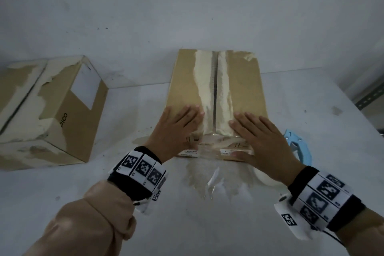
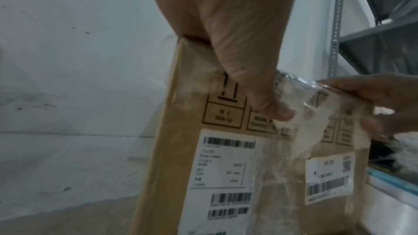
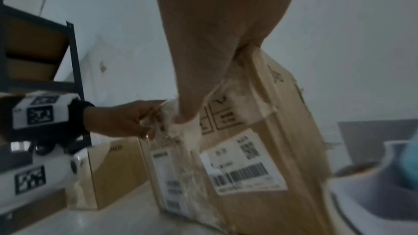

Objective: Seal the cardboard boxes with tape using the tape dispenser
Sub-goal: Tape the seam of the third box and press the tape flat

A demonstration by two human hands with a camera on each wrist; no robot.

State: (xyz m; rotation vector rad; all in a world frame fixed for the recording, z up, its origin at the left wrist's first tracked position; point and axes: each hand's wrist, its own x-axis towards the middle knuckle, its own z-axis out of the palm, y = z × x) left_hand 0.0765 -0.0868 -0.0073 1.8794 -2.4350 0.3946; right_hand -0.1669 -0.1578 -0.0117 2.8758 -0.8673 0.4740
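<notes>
Box (image 1: pixel 216 97) under inspection stands on the white table (image 1: pixel 207 224), centre, its top flaps closed along a middle seam covered by clear tape (image 1: pixel 216 89). Torn pale patches run down both sides of that seam. The tape carries over the near edge and down the front face, where it lies wrinkled over the white barcode labels (image 2: pixel 226 167).

Left hand (image 1: pixel 178 129): grip spread, fingers straight and flat on the box top left of the seam, thumb (image 2: pixel 267 106) pressed on the front face at the tape's edge.

Right hand (image 1: pixel 264 139): grip likewise spread, palm and fingers flat on the top right of the seam, thumb (image 3: pixel 183 113) bearing on the taped front face.

Tape dispenser (image 1: pixel 297 143), light blue, lies on the table just right of the box, partly hidden behind the right hand and held by neither hand.

A second box (image 1: pixel 49 110) stands well apart to the left on the same table, its surface much torn, a white label on its side. Metal shelving (image 2: pixel 373 33) shows in the wrist views.
</notes>
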